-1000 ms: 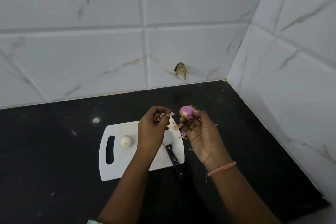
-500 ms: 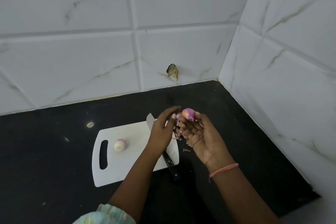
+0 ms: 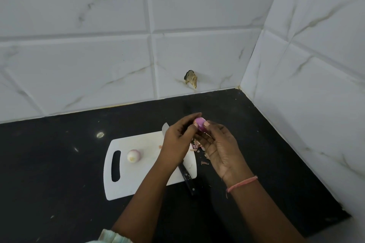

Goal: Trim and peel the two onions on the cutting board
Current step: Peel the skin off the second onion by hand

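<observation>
Holding a small purple onion at the centre of the frame, your right hand grips it with curled fingers and thumb, raised above the right end of the white plastic cutting board. Your left hand meets it from the left, its fingertips curled against the onion's left side, pinching at its surface. Both hands are together around that one onion.

You have a second small onion, pale and already peeled, resting on the cutting board near its slotted handle, left of centre in the frame and well apart from your hands.

A black-handled kitchen knife lies across the right part of the board, its handle reaching off the lower edge onto the black table and its blade tip showing above your left hand. Scraps of pinkish onion skin lie at the board's right edge and on the table just beside it, under your right hand. A pink thread band circles your right wrist.
</observation>
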Demonstrator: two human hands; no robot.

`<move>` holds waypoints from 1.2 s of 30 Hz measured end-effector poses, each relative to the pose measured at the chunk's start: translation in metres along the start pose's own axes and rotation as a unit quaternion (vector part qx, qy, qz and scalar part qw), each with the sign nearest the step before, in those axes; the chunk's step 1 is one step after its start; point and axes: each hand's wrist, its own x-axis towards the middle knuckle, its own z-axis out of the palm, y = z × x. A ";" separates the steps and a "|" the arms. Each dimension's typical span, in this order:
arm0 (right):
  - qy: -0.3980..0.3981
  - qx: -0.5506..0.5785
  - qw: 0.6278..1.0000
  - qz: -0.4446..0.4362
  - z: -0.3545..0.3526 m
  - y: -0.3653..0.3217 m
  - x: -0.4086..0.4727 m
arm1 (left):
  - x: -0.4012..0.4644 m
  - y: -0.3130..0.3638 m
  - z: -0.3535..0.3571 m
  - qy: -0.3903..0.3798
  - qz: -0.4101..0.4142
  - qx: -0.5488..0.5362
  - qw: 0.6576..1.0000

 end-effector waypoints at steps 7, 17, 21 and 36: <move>0.003 -0.002 1.000 -0.007 0.000 0.001 -0.001 | 0.000 0.002 0.001 0.009 -0.009 0.004 1.000; 0.014 0.003 1.000 0.011 -0.003 0.002 0.002 | 0.000 -0.005 -0.004 0.009 0.015 0.078 0.997; 0.013 -0.009 1.000 0.014 -0.002 0.001 0.003 | -0.006 -0.004 -0.003 0.016 0.075 0.078 0.994; 0.024 -0.102 0.994 0.034 -0.001 0.000 0.007 | -0.006 0.000 -0.016 0.016 0.129 0.197 0.972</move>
